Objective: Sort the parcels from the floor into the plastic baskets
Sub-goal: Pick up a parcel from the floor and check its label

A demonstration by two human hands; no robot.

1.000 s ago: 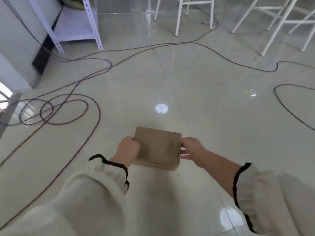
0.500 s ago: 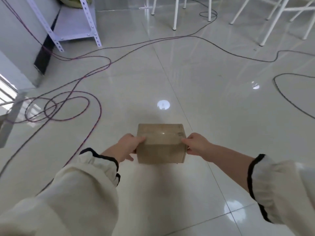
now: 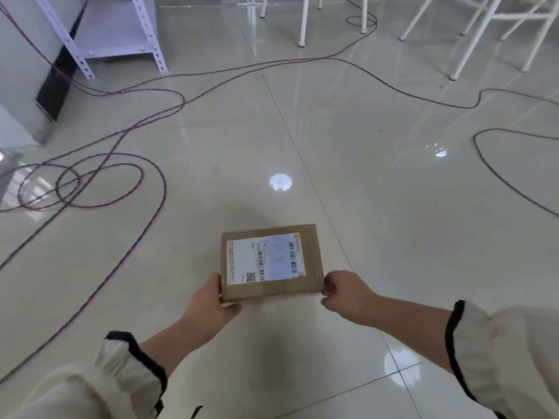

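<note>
A small brown cardboard parcel (image 3: pixel 308 269) is held in the air above the tiled floor, its white shipping label with barcodes facing up. My left hand (image 3: pixel 211 306) grips its near left corner, thumb on the side and fingers underneath. My right hand (image 3: pixel 344 293) grips the near right corner with curled fingers. No plastic basket is in view.
Red and black cables (image 3: pixel 151 207) loop over the glossy floor to the left and run across the back and right. A white metal shelf (image 3: pixel 118 40) stands at the far left. White chair or table legs (image 3: pixel 472 37) stand at the back right.
The parcel has been turned over in both hands, from its plain brown face to the labelled face upward. Both hands have shifted to its near corners.
</note>
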